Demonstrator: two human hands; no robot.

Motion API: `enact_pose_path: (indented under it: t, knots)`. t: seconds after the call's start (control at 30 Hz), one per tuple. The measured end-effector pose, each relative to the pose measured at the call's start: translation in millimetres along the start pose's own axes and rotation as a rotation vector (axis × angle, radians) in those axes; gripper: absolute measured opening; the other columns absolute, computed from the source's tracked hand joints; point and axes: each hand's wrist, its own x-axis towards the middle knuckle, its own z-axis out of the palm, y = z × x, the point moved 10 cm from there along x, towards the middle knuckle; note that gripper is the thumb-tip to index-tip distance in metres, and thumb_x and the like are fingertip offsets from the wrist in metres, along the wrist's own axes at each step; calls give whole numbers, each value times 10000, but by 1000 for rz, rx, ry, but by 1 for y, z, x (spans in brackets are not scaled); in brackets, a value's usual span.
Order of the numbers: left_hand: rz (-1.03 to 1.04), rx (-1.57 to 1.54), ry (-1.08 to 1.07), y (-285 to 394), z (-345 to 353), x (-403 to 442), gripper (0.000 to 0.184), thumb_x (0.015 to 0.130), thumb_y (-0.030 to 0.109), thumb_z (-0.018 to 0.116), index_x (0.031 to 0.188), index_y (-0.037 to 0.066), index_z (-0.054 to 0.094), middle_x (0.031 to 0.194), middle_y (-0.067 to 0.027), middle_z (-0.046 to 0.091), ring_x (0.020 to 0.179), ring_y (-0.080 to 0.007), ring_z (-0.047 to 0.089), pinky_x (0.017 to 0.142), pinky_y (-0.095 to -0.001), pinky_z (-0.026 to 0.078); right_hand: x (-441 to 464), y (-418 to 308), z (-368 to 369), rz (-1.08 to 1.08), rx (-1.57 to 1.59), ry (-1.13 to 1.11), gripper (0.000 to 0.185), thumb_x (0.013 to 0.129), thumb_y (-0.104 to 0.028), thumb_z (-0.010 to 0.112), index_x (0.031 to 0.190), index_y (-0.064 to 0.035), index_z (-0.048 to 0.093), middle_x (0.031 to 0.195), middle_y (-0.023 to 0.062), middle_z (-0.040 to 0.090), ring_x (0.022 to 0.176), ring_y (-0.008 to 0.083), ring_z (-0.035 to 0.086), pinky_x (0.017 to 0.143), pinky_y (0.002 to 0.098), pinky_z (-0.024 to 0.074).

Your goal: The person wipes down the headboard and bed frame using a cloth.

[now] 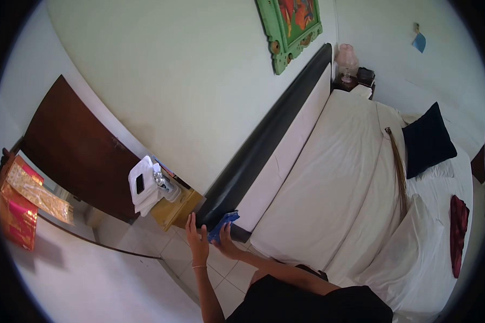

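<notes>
Black clothing [312, 304] lies nearest the camera, below two bare forearms that reach toward the corner of the bed [318, 183]. The main risk is a slip: the blue bundle [215, 232], apparently soft and crumpled, seems held from one side only, so a loose pinch or a loose fold could let it fall to the tiled floor [175, 250]. A wide swing of the arm might also catch the bedside table [179, 211] — a phone [140, 183] rests there on folded white cloth [141, 202].

The right hand [229, 247] is partly closed, its fingers curled on the blue bundle near the end of the headboard [267, 137]. The left hand [198, 243] is open beside it, fingers extended and thumb apart — whether it touches the bundle, one cannot tell.
</notes>
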Motion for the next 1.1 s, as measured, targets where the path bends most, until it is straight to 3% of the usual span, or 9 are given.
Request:
enact_pose_path:
  t: [0.03,0.1,0.2,0.43,0.53,0.6,0.8,0.9,1.1]
  knots:
    - [4,-1,-6,3,0,0,547,995,226,520,1480,36,353,1493,-222,369,1372,-381,370,1118,-429,314,4,0,-1,4,0,6,1019,953,-541,520,1492,76,-86,1523,385,-154,1452,508,-45,1158,568,148]
    - [-8,2,-12,8,-3,-2,552,983,187,527,1491,69,346,1501,-236,353,1380,-404,353,1122,-441,307,9,15,-3,461,466,-80,1098,945,-580,515,1472,43,-220,1530,358,-198,1470,458,-41,1171,504,159]
    - [-18,42,-20,12,-4,-1,565,958,109,538,1490,78,349,1514,-247,332,1387,-413,345,1116,-448,321,1,-2,-16,631,761,-196,1142,945,-584,522,1432,13,-320,1526,336,-248,1474,404,-108,1184,452,112]
    - [-67,91,-49,13,-2,0,600,922,18,550,1485,71,350,1529,-267,293,1372,-437,356,1090,-450,363,-6,-9,6,510,537,-263,1188,926,-486,615,1415,7,-349,1536,285,-289,1471,324,-180,1198,392,51]
    - [-99,85,-69,14,-1,0,600,919,17,554,1482,64,352,1532,-271,284,1384,-434,339,1099,-460,347,-3,-8,5,388,549,-201,1222,903,-405,676,1407,7,-358,1513,308,-316,1455,335,-223,1195,413,37]
    - [-122,130,-86,11,-1,0,558,941,66,540,1473,56,369,1537,-267,279,1397,-427,322,1124,-469,313,0,-2,5,358,431,-213,1189,917,-319,668,1402,7,-367,1479,361,-323,1420,420,-268,1186,477,40]
    - [206,157,-208,43,3,27,439,992,191,492,1404,43,470,1532,-224,325,1423,-396,295,1172,-464,251,2,9,11,327,293,-204,1180,918,-323,654,1392,27,-369,1469,385,-313,1418,457,-244,1183,507,75]
    - [350,53,-375,67,26,46,375,991,180,503,1334,35,545,1518,-161,384,1423,-350,320,1166,-445,279,7,20,22,365,243,-104,1324,793,-283,790,1409,45,-335,1484,391,-274,1429,483,-200,1187,511,88]
    - [468,10,-559,86,50,68,267,971,90,529,1203,6,632,1480,-95,455,1395,-293,387,1147,-395,334,11,26,27,363,197,2,1363,742,-261,820,1414,50,-324,1488,389,-264,1434,486,-181,1189,502,92]
